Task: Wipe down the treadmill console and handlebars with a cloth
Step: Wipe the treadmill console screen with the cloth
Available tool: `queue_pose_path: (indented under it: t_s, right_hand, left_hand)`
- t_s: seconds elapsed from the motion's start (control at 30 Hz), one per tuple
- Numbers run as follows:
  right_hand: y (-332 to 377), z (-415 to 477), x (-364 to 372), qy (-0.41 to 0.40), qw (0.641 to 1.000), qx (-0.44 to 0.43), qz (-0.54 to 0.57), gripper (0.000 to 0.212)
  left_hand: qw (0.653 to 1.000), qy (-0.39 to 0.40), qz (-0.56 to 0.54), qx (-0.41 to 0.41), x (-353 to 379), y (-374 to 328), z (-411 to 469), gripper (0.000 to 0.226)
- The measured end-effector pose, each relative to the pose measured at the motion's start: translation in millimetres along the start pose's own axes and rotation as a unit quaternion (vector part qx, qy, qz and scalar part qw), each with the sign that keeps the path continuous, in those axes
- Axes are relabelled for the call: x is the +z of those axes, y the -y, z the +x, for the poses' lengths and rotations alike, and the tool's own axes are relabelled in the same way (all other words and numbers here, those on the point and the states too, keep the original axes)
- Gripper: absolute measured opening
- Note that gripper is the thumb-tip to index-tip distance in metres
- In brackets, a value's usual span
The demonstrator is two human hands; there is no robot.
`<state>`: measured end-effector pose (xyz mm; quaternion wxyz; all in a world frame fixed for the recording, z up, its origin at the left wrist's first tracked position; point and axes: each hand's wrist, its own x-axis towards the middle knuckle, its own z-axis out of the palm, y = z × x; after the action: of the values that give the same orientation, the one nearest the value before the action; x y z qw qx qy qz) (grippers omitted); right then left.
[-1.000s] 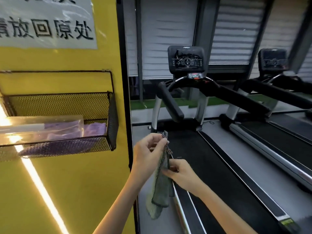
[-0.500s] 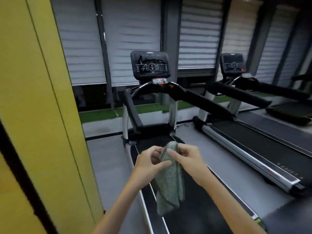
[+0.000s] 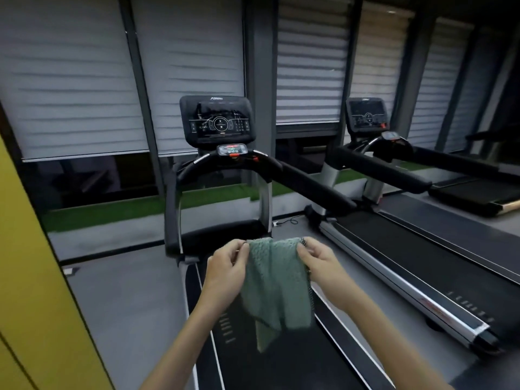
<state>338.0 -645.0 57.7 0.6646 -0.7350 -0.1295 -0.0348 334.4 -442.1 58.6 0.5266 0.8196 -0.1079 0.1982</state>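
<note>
A green cloth (image 3: pixel 274 282) hangs spread between my hands over the treadmill belt (image 3: pixel 281 361). My left hand (image 3: pixel 226 268) pinches its upper left corner and my right hand (image 3: pixel 319 261) pinches the upper right corner. Straight ahead stands the treadmill's black console (image 3: pixel 216 121) with a small control panel (image 3: pixel 232 150) under it. The left handlebar (image 3: pixel 172 204) runs down toward me, and the right handlebar (image 3: pixel 309 182) reaches out to the right. Both hands are well short of the console.
A yellow wall (image 3: pixel 33 277) stands close on my left. A second treadmill (image 3: pixel 408 249) is parked to the right, a third beyond it. Shuttered windows (image 3: pixel 183 66) fill the back wall, with grey floor (image 3: pixel 121 291) between wall and treadmill.
I have turned right, from the yellow wall and its wire basket toward the treadmill, and come closer. My hands have drawn apart and opened the cloth out between them.
</note>
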Motion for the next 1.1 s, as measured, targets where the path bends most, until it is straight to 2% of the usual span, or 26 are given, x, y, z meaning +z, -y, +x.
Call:
queue_pose_path:
  t_s: [0.17,0.3,0.37,0.43,0.5,0.57,0.63,0.73,0.83,0.9,0.93,1.0,1.03,1.1]
  right_hand:
    - [-3.6,63.2,-44.9,-0.049,0.994,-0.04,-0.088,0.032]
    - [-3.0,117.9,-72.2,-0.042,0.988,-0.065,-0.131,0.033]
    - [-4.2,149.4,-82.7,-0.037,0.993,-0.055,-0.095,0.031]
    - [-7.6,190.0,-92.5,-0.03,0.997,-0.044,-0.049,0.03]
    - [-7.6,233.7,-98.5,-0.023,0.999,-0.021,-0.008,0.029]
    - [-2.0,276.8,-101.5,-0.014,0.999,0.01,0.036,0.029]
    - [8.2,319.0,-105.8,-0.003,0.996,0.046,0.07,0.029]
    - [33.4,378.8,-115.4,-0.001,0.99,0.079,0.116,0.028]
    - [68.7,430.1,-121.8,0.0,0.983,0.091,0.159,0.028]
    - [89.9,461.5,-124.3,-0.002,0.977,0.098,0.188,0.027]
    - [98.0,477.1,-125.6,-0.007,0.974,0.105,0.201,0.026]
    - [109.0,508.8,-129.3,-0.005,0.964,0.122,0.235,0.025]
    - [111.5,525.0,-132.0,-0.006,0.958,0.134,0.252,0.025]
    - [109.5,558.5,-140.3,0.002,0.947,0.15,0.283,0.024]
  left_hand:
    - [1.0,0.017,0.015,0.005,19.4,-6.7,72.1,0.029]
    - [0.998,0.055,0.04,-0.007,43.7,-3.9,134.1,0.022]
    - [0.996,0.073,0.009,-0.042,56.5,2.8,168.5,0.017]
    - [0.982,0.126,-0.096,-0.104,67.5,11.3,206.8,0.014]
    - [0.945,0.184,-0.214,-0.165,72.7,21.4,247.8,0.033]
    - [0.93,0.223,-0.239,-0.166,71.8,36.6,290.3,0.063]
    - [0.921,0.276,-0.227,-0.156,68.1,46.4,333.2,0.078]
    - [0.923,0.328,-0.116,-0.162,64.8,43.0,391.4,0.093]
    - [0.936,0.283,-0.051,-0.201,71.5,35.0,433.5,0.082]
    - [0.936,0.224,-0.099,-0.251,80.3,34.2,452.9,0.062]
    - [0.92,0.206,-0.148,-0.298,86.6,34.2,462.3,0.052]
    - [0.867,0.211,-0.241,-0.381,103.1,31.8,481.9,0.043]
    - [0.849,0.207,-0.282,-0.396,112.5,31.1,493.1,0.041]
    - [0.836,0.151,-0.359,-0.386,129.5,34.7,522.9,0.042]
